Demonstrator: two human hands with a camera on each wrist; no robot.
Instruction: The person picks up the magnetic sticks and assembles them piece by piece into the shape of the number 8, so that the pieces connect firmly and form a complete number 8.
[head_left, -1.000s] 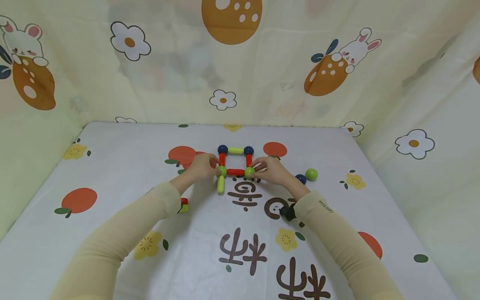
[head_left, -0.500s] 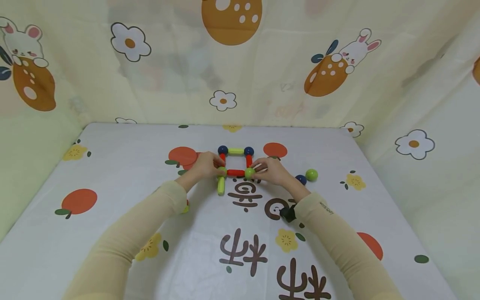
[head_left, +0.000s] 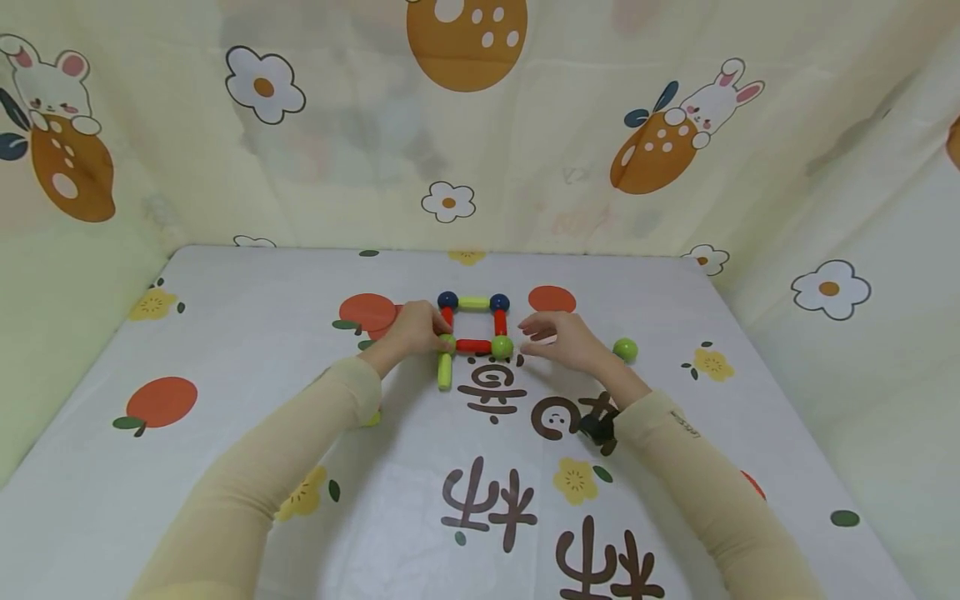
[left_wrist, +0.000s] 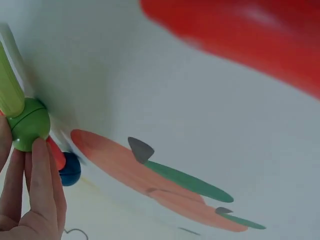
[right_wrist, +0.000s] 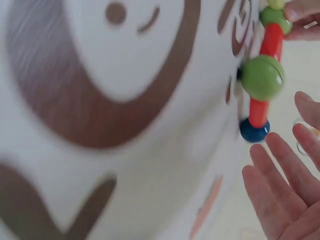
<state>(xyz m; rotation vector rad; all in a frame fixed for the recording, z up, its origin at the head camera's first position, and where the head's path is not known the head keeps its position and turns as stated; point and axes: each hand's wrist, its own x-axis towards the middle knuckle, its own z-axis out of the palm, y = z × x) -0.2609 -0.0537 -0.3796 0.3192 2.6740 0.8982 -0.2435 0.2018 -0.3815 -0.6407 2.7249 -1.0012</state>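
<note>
A square of toy rods and balls lies on the table, with dark blue balls (head_left: pixel 499 302) at its far corners and green balls (head_left: pixel 502 347) at its near ones. Red rods (head_left: pixel 473 345) form three sides, a yellow-green rod (head_left: pixel 473 303) the far one. Another yellow-green rod (head_left: pixel 445 372) sticks out toward me from the left green ball (left_wrist: pixel 31 127). My left hand (head_left: pixel 411 330) pinches that ball between thumb and fingers. Just right of the square is my right hand (head_left: pixel 567 340), fingers spread and holding nothing; the right wrist view shows a gap between it and the green ball (right_wrist: pixel 262 77).
A loose green ball (head_left: pixel 626 349) lies behind my right wrist. By my left sleeve a yellow-green piece (head_left: pixel 373 419) peeks out, mostly hidden. A black object (head_left: pixel 597 428) sits at my right cuff. A patterned curtain (head_left: pixel 337 167) hangs behind the table.
My right hand has let go of the right green ball and drawn back to the right, and a loose blue ball is now hidden behind it. My left hand has shifted slightly over its ball.
</note>
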